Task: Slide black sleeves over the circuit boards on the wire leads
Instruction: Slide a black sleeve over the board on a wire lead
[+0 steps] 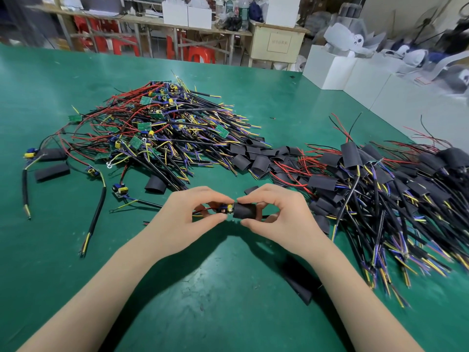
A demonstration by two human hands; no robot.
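Here we are over the green tabletop (pixel 63 80), both hands up in the middle, just above its surface. Our left hand (pixel 182 219) pinches a small circuit board (pixel 225 209) between thumb and fingertips, its yellow part poking out toward the right. Our right hand (pixel 276 217) pinches a black sleeve (pixel 245 211), whose open mouth sits right at the board's end; we cannot tell how far the board is inside. Red wire (pixel 203 210) trails left from the board under our left fingers. Behind, on the left, lies a heap of bare boards (pixel 162 125) tangled in red, black and yellow leads. To the right spreads a pile of sleeved leads (pixel 375 179). Loose sleeves (pixel 256 158) lie between the two piles.
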